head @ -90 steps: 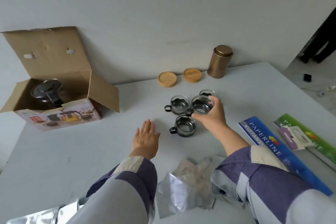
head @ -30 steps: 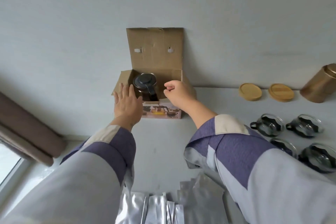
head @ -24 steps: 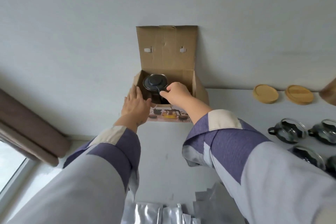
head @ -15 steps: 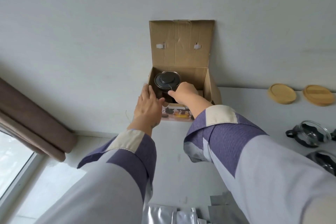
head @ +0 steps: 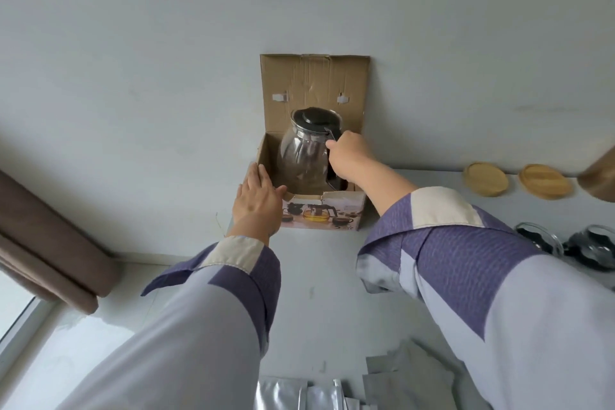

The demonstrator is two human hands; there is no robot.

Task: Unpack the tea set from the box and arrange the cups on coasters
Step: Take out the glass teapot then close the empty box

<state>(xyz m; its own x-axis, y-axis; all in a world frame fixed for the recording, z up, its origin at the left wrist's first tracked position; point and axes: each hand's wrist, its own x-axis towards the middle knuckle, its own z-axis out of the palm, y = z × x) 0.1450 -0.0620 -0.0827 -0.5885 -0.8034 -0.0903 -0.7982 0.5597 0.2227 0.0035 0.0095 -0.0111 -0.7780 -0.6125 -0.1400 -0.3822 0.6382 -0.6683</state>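
The right hand (head: 349, 156) is closed round the dark handle of the teapot (head: 307, 150), and the pot hangs upright, most of its glass belly above the rim of the box (head: 327, 210). Its base looks level with the box's front wall or just inside it; I cannot tell whether it has cleared. The left hand (head: 258, 198) lies open, fingers flat, against the box's near left corner, holding nothing, only steadying the cardboard.

What matters for the next move, as I judge it, is that the pot's long axis runs straight up and down while the handle sits on its right side, toward the gripping hand. The weight therefore hangs left of the grip, and the pot could swing or knock the front wall if drawn out sideways too early. A straight lift first, then a carry to the right, seems the safer path.

To the right along the wall lie two coasters (head: 486, 178), well apart from the box. Nearer, at the frame's right edge, stand the cups (head: 539, 241) on the counter (head: 319, 293), none on a coaster yet. Silver wrappers (head: 299, 398) lie at the near edge.
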